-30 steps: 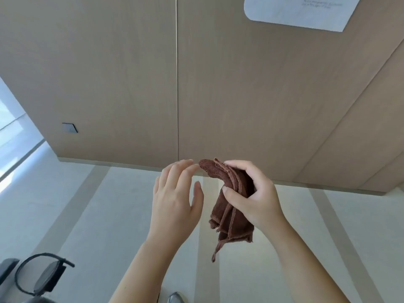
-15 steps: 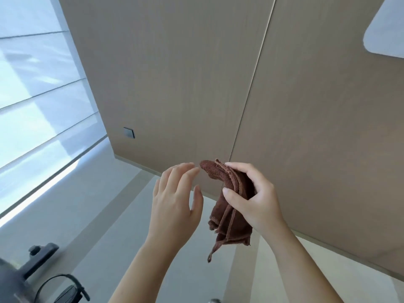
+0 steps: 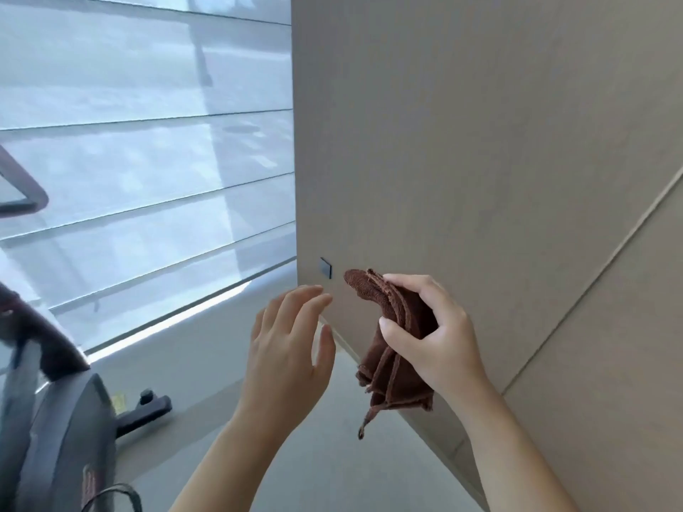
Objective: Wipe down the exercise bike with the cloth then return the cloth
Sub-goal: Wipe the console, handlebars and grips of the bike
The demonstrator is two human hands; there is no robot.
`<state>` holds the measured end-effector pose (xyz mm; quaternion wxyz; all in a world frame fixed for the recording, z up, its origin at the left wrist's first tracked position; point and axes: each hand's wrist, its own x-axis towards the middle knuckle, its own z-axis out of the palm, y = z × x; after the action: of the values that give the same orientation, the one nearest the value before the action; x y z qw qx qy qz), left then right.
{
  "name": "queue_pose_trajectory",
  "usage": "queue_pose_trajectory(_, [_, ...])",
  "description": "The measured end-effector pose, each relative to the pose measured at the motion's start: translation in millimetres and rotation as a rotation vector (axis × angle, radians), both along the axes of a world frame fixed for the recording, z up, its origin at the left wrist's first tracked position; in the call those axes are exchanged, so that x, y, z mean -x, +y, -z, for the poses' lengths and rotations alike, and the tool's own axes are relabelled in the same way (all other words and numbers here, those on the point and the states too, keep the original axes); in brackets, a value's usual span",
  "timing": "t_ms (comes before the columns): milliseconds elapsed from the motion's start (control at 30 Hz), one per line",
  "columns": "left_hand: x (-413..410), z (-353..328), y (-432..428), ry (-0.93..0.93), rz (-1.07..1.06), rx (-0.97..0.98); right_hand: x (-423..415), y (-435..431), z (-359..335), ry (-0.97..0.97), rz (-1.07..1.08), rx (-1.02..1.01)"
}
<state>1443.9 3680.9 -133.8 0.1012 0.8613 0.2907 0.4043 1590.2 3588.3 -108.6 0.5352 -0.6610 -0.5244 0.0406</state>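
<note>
Before the panelled wall (image 3: 480, 142), the cloth (image 3: 397, 349) is gripped, bunched, in the right hand (image 3: 439, 345); the left hand (image 3: 288, 349) is held relaxed and empty beside it. Its dangling corner could be snagged on the exercise bike (image 3: 55, 419), well apart at lower left.

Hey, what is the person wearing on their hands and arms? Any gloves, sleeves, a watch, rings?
Nothing that shows. The left hand and the right hand are bare: no gloves, and no rings on the fingers in view. The left forearm and the right forearm are uncovered down to the picture's edge, with no sleeve, cuff, watch or band.
</note>
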Motion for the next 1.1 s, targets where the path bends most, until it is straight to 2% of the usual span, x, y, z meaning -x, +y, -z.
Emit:
queue_pose_trajectory(200, [36, -9, 53, -0.018, -0.289, -0.024, 14, 89, 1, 0.054, -0.256, 0.035])
queue_pose_trajectory(333, [69, -15, 89, -0.043, -0.408, -0.045, 42, 144, 0, 0.062, -0.408, 0.050])
queue_pose_trajectory(767, [222, -37, 226, -0.040, -0.673, -0.175, 185, 315, -18, 0.045, -0.613, -0.056])
queue_pose_trajectory(933, [263, -48, 261, -0.025, -0.725, -0.266, 223, 366, -41, -0.015, -0.632, -0.171])
queue_pose_trajectory(1100, [286, -57, 284, 0.001, -0.760, -0.296, 246, 422, -92, -0.234, -0.666, -0.318])
